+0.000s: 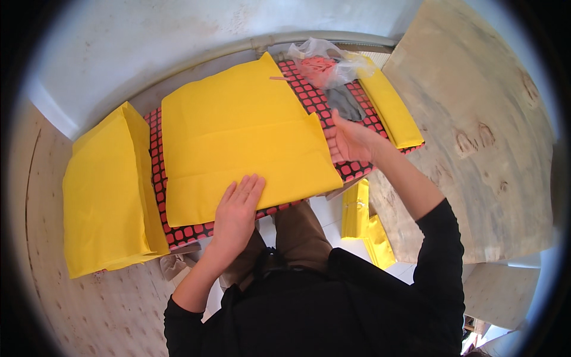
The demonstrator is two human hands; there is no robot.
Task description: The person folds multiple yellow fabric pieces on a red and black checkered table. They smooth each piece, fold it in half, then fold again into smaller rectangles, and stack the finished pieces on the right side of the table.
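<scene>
A large piece of yellow fabric-like material, partly folded with faint creases, lies on a red-and-black patterned table cover. My left hand rests flat on its front edge, fingers together. At its right edge is my right hand, thumb apart and fingers slightly curled, with nothing visible in it; whether the fingertips touch the edge is unclear. Just beyond that hand a grey cloth lies on the cover. A thin pinkish strip sits across the material's far right part.
A clear plastic bag holds pink strips at the back right. Beside it lies a folded yellow bundle. More yellow material is stacked at left. Yellow packs are below the table, by a plywood board.
</scene>
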